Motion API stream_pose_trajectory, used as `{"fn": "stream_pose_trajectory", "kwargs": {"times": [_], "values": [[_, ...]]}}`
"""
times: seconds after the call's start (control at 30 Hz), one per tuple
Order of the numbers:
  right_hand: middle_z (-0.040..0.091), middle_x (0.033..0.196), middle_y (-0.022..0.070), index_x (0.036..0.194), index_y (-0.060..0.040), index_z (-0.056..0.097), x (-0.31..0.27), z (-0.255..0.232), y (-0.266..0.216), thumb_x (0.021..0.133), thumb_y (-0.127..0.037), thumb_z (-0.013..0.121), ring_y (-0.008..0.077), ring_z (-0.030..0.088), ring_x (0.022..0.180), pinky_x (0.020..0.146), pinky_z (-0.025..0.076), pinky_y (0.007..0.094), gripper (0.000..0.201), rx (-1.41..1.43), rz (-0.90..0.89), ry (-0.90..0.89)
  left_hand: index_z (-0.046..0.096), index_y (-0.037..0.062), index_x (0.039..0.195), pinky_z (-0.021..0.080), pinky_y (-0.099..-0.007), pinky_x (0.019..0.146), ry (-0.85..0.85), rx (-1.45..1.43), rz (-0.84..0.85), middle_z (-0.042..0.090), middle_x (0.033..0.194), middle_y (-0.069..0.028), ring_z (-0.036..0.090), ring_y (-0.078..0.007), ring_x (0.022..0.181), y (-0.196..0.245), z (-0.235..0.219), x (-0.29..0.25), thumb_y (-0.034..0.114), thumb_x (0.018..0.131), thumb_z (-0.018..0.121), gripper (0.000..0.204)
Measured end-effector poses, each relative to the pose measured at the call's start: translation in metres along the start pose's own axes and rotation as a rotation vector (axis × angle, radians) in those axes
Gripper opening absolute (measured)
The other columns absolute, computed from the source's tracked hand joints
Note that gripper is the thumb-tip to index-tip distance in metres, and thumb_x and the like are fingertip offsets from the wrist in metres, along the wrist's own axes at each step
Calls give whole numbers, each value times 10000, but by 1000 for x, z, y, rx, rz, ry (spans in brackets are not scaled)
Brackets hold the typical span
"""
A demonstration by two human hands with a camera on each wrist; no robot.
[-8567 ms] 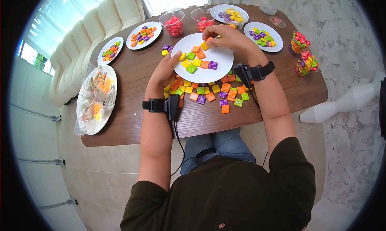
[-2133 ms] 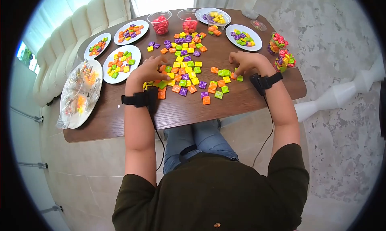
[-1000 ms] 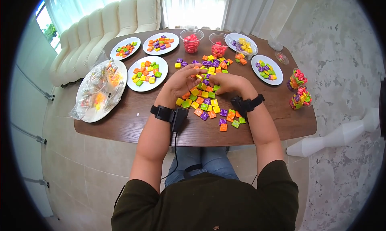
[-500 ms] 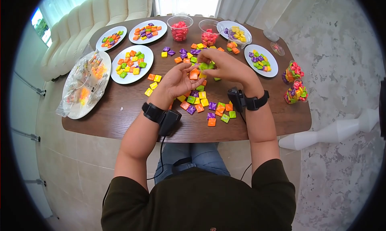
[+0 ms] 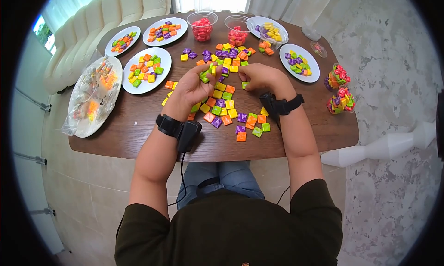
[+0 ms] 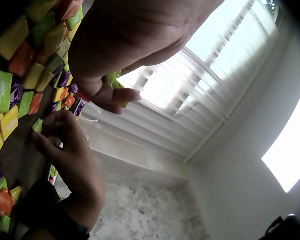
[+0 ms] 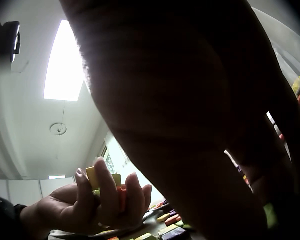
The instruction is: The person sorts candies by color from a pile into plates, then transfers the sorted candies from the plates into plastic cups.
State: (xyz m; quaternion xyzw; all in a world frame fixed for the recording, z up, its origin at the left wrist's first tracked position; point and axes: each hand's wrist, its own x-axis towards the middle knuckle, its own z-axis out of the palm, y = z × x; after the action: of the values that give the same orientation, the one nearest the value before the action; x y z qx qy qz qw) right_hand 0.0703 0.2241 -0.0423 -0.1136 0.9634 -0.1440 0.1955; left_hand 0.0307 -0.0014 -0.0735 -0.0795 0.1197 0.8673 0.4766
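Left hand [image 5: 192, 86] is raised a little above the brown wooden surface [image 5: 138, 122], its fingers curled around a small handful of wrapped square candies [image 5: 206, 73] in green, yellow and orange; the right wrist view shows the same hand [image 7: 97, 202] cupping a yellow piece and an orange one against the palm. Right hand [image 5: 260, 77] rests low on the surface just beside it, fingertips bent down and pinching at a single green wrapped candy [image 5: 245, 85] that lies on the wood; the left wrist view shows those fingers [image 6: 65, 132] closed around the green piece.

Between and below the two hands lies a loose spread of wrapped square candies [image 5: 229, 112] in orange, yellow, green and purple, with more of them scattered further back. To the left stands a round white plate [image 5: 134, 86] holding sorted candies, and beyond it two more white plates [image 5: 162, 37] with mixed pieces. A plate covered in clear plastic wrap [image 5: 82, 122] sits at the far left edge. Two clear plastic cups of red candies [image 5: 201, 27] stand at the back, and another white plate [image 5: 312, 70] carries candies on the right, near two clear filled jars [image 5: 341, 101].
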Motion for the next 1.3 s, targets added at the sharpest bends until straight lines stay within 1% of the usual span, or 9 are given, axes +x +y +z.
{"fn": "stream_pose_trajectory", "kwargs": {"times": [0.07,0.13,0.17,0.3,0.53,0.63,1.1,1.2,1.3], "values": [[599,882,138,944,-56,525,-5,-6,-5,648,-124,705,292,581,852,741,464,361,353,4,3,-16,446,-17,1145,525,-186,562,-56,-2,-12,564,979,-173,611,-201,826,3,-6,1,133,942,419,254],[598,872,141,959,-46,518,-6,-5,-5,673,-130,687,298,580,839,711,455,378,343,8,-17,190,461,-13,1128,507,-169,515,-101,40,-14,579,953,-165,615,-183,782,3,-7,2,167,947,421,259],[598,867,143,967,-41,515,-7,-5,-4,685,-133,677,301,579,833,696,451,387,338,9,-27,294,454,-19,1124,514,-178,517,-95,44,-13,573,965,-178,616,-198,796,2,-6,2,173,945,427,264],[590,879,157,955,-32,509,10,11,15,688,-129,676,304,574,845,702,446,384,329,-38,-58,318,471,-27,1092,558,-223,591,-35,71,-28,561,1015,-207,618,-244,866,-2,3,0,199,948,426,272],[533,841,128,845,-48,478,7,9,9,635,-120,693,278,524,782,659,418,356,309,29,-20,167,421,-58,1137,515,-393,881,61,174,4,489,1153,-242,516,-329,1099,-14,19,-5,205,959,391,319],[527,846,126,839,-46,475,6,9,8,622,-114,688,275,515,785,654,412,355,311,44,-40,125,391,-57,1179,483,-418,923,59,252,20,476,1175,-237,500,-346,1116,-14,12,-3,209,966,362,342],[495,678,70,792,-52,432,-1,-2,-3,668,-122,672,205,489,644,569,383,334,279,101,-131,28,409,-50,1164,480,-406,920,74,233,69,484,1177,-228,519,-324,1095,-11,10,-2,199,969,337,325],[494,703,35,825,-53,445,-14,-18,-15,704,-99,676,134,510,678,573,407,282,265,206,-181,191,410,-44,1161,475,-411,927,90,231,98,502,1156,-223,530,-317,1080,-9,12,-3,201,969,334,321],[497,743,5,876,-52,459,-19,-27,-39,745,-68,668,83,523,705,576,431,229,246,640,-259,319,428,-5,1085,492,-414,891,25,193,81,527,1074,-187,551,-295,1033,-10,9,-3,199,962,353,249]]}}
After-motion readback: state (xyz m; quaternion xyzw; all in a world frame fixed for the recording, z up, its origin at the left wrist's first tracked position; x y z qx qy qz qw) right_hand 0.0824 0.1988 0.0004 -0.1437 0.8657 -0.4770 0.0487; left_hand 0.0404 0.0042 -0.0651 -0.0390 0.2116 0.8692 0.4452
